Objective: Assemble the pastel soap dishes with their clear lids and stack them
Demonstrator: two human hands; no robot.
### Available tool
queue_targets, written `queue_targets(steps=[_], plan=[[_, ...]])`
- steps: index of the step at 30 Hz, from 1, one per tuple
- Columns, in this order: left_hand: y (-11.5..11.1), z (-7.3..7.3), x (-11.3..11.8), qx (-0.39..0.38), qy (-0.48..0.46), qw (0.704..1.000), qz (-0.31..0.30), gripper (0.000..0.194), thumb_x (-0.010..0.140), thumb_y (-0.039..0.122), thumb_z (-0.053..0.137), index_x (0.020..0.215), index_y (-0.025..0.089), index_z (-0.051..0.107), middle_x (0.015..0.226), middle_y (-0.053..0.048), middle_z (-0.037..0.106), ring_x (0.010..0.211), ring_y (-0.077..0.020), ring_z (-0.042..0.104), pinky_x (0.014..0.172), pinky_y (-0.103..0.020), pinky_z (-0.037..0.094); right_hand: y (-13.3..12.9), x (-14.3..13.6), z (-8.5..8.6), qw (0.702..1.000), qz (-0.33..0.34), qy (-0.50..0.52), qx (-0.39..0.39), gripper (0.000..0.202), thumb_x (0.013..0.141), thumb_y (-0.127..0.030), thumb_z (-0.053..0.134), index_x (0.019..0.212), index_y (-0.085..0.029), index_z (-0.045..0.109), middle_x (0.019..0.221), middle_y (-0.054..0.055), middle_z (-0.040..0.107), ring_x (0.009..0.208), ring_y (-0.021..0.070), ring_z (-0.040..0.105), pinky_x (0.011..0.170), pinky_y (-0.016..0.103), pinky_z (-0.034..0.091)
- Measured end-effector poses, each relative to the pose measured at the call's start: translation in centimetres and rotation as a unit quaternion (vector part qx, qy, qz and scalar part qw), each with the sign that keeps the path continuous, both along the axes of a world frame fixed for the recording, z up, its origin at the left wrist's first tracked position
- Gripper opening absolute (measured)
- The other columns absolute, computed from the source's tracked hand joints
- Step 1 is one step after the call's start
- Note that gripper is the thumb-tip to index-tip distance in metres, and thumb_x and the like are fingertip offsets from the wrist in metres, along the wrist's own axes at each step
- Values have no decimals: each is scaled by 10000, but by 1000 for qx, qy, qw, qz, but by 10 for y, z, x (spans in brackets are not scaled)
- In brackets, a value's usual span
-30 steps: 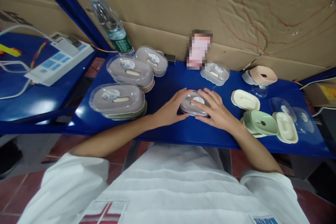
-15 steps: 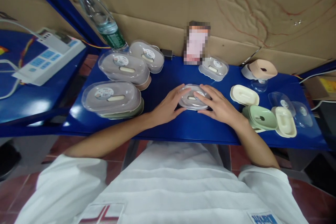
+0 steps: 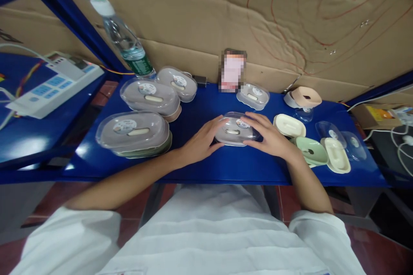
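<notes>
On the blue table in front of me sits a small oval plastic box (image 3: 232, 136) with a clear lid, a round label and a pale oblong piece showing in the middle. My left hand (image 3: 203, 137) cups its left end, fingers along the far side and thumb at the near corner. At the right end, my right hand (image 3: 266, 134) curves round the box, thumb near the front edge and fingers on the far side. Just right of that hand are a cream oval tray (image 3: 290, 125) and a green container (image 3: 311, 151) with a dark hole.
Lidded oval boxes stand at left, the nearest being a larger box (image 3: 106, 131). Behind them is a water bottle (image 3: 129, 47). A phone (image 3: 232, 71) leans on the cardboard (image 3: 193, 21). Farther right lie a peach container (image 3: 306, 96), a second cream tray (image 3: 337, 154) and clear lids (image 3: 355, 146).
My right hand's fingers have drawn back toward the box's right end, uncovering more of the lid. My left hand stays at the left end. The camera view has tilted up slightly.
</notes>
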State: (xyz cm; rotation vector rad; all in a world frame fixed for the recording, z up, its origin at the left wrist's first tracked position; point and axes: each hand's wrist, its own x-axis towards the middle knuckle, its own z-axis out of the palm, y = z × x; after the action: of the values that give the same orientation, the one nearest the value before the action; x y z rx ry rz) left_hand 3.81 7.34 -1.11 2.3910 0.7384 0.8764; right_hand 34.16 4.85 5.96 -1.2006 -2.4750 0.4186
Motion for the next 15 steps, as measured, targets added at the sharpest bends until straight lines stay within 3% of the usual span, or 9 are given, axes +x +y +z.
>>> queue_targets(steps=[10, 15], plan=[[2, 1, 0, -12, 5, 1000, 11, 821, 1033, 414, 673, 1706, 280, 223, 1711, -193, 384, 1611, -356, 363, 1308, -601, 340, 4, -1, -13, 999, 2, -19, -51, 719, 1061, -547, 574, 1694, -310, 327, 1712, 135, 413, 1587, 344, 403, 1278, 593, 391], [2, -1, 0, -31, 9, 999, 15, 857, 1038, 416, 665, 1719, 270, 165, 1726, -183, 363, 1625, -351, 339, 1318, -586, 333, 3, -6, -9, 1000, 16, -19, -15, 650, 1069, -487, 568, 1672, -320, 395, 1719, 118, 393, 1583, 360, 390, 1287, 595, 374]])
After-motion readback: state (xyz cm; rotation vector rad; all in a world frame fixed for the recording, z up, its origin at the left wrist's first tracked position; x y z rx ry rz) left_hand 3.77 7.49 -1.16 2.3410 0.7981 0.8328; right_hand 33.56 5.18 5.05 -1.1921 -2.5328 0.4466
